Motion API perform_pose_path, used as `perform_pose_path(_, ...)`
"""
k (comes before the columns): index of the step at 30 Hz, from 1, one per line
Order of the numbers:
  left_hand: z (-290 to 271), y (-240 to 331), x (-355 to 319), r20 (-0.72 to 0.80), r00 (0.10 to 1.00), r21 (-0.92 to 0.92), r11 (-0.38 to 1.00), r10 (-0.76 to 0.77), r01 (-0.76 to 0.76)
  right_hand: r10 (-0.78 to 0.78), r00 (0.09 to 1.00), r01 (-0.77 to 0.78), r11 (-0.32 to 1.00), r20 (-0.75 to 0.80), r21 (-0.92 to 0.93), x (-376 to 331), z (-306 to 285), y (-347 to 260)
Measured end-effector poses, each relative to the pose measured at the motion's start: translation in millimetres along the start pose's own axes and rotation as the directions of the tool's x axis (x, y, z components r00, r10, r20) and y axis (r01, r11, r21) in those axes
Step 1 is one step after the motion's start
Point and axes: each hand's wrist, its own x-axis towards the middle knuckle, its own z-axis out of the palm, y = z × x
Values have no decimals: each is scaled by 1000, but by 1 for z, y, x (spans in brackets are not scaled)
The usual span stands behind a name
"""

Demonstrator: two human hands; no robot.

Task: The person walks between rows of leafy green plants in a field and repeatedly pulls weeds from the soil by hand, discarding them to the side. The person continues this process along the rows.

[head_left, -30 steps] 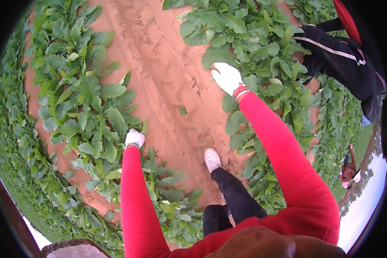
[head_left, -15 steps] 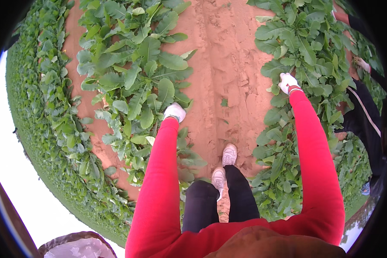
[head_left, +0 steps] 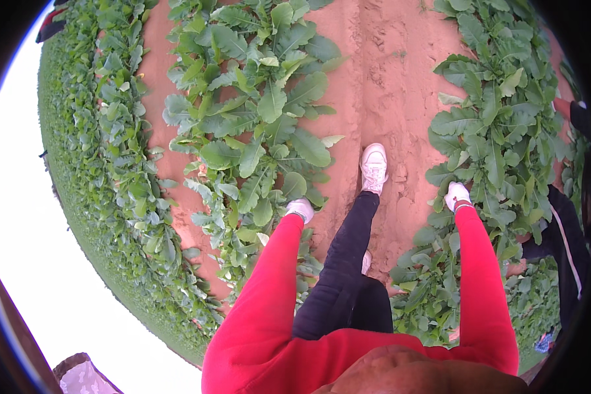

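Observation:
My left hand, in a white glove, is low at the inner edge of the left row of leafy green plants. Its back shows, while its fingers are hidden beneath the hand and leaves. At the inner edge of the right row of plants is my white-gloved right hand. That hand looks closed, with its fingers curled in against the leaves; whatever they hold, if anything, is hidden. Both arms, in red sleeves, reach out widely to either side of me.
A reddish dirt furrow runs between the two rows. My white shoe is planted in it, the other behind. More crop rows lie to the left. At the right edge, a person in dark clothes is beside the right row.
One foot has stepped forward along the furrow, and the plants have shifted in view. Both hands now sit farther back relative to my leading foot, still at the rows' inner edges.

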Motion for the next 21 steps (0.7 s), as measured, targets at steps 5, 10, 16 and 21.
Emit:
perform_pose_path(5,14,-7,14,104,995,-4,1000,0,1,28,999,-30,999,46,37,1,8,5)
perform_pose_path(10,-41,12,-9,276,950,-60,989,146,-134,37,995,-42,998,90,54,7,11,5)
perform_pose_path(16,-206,66,-43,-268,871,-382,785,411,-488,21,986,-31,998,163,57,7,-1,-1)
perform_pose_path(21,-368,88,-1,-749,626,-270,764,216,-586,23,987,-21,1000,161,-14,2,-3,-3)
